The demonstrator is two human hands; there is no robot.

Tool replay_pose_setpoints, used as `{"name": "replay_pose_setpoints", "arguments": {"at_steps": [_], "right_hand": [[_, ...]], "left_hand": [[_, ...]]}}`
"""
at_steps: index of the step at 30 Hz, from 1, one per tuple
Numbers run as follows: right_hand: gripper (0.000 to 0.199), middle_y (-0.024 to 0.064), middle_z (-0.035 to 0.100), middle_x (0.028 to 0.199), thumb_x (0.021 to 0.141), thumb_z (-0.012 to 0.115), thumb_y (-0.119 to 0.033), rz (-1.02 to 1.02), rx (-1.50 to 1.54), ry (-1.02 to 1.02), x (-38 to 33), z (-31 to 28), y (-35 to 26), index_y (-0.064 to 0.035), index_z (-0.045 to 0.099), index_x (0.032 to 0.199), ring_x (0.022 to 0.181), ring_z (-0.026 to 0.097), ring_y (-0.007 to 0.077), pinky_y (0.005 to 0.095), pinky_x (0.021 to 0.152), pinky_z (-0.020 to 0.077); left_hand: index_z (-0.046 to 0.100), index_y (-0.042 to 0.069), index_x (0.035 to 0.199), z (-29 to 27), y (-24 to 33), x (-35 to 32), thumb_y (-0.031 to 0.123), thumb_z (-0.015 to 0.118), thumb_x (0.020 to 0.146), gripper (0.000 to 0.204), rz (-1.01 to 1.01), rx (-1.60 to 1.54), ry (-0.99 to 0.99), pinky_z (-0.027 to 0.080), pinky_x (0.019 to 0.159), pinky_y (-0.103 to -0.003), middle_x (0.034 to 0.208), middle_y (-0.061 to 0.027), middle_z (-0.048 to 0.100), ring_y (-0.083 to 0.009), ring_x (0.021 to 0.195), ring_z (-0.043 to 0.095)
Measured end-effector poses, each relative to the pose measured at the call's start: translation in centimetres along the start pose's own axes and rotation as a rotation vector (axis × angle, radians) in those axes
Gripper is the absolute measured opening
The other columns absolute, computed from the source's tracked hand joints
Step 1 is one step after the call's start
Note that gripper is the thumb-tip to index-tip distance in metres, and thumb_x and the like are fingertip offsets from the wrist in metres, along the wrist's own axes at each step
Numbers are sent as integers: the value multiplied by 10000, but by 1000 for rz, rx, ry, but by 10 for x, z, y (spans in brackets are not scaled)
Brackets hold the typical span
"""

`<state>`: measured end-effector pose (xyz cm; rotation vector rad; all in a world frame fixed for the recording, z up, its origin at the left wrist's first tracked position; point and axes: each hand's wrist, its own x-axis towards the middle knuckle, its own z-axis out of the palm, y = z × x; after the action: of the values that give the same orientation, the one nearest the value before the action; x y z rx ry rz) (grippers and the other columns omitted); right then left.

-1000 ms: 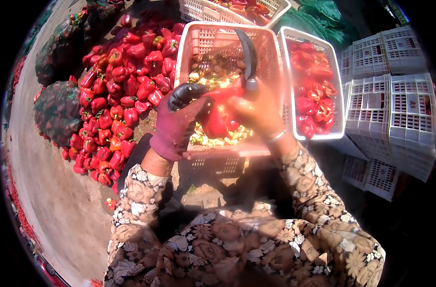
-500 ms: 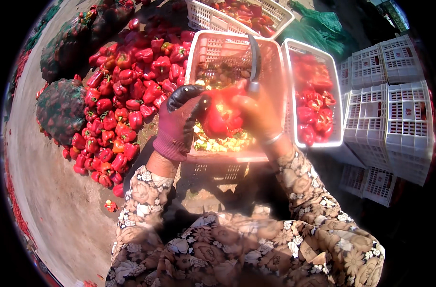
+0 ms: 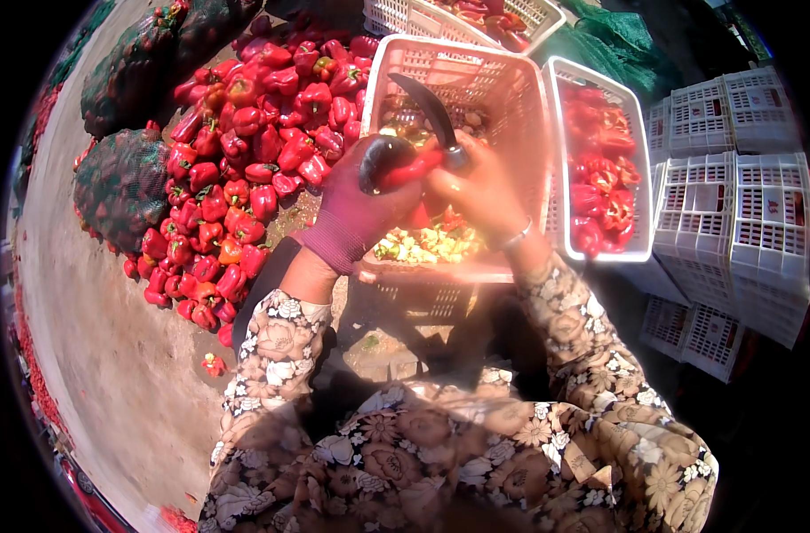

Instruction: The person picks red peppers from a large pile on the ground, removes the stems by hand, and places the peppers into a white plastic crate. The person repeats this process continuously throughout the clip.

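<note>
My left hand, in a purple glove with black fingers, is closed around a red bell pepper. Bare and with a band at the wrist, my right hand grips a curved knife, its dark blade rising and hooking to the left above the pepper. The right fingertips are against or very close to the pepper's right side; glare blurs the contact. Both hands are above a pinkish-white slatted crate, where pale pepper cores and seeds lie at the near side.
On the left, whole red peppers are heaped on the ground beside filled mesh sacks. A white crate of cut peppers stands right of the pink one, another crate behind. Stacked white crates and green netting are farther right.
The knife's blade has swung from nearly upright to leaning left. The pepper, turned in my hands, now shows less of itself. The view has shifted slightly.
</note>
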<state>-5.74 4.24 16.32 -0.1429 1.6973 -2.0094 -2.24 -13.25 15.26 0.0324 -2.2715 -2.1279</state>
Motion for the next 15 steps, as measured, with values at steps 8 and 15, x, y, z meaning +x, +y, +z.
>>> {"name": "replay_pose_setpoints", "arguments": {"at_steps": [8, 15], "right_hand": [[222, 35, 633, 885, 873, 576, 10, -150, 0, 80, 2, 8, 9, -18, 562, 1093, 715, 635, 98, 260, 628, 540], [218, 35, 637, 856, 852, 576, 33, -210, 102, 77, -4, -4, -5, -16, 570, 1064, 705, 631, 87, 249, 621, 534]], "left_hand": [[638, 39, 971, 5, 1, 8, 77, 695, 809, 176, 89, 60, 122, 512, 707, -253, 904, -30, 666, -100, 782, 625], [653, 5, 1013, -11, 8, 17, 42, 703, 833, 190, -223, -525, 140, 517, 744, -237, 923, -24, 671, -108, 797, 633]]}}
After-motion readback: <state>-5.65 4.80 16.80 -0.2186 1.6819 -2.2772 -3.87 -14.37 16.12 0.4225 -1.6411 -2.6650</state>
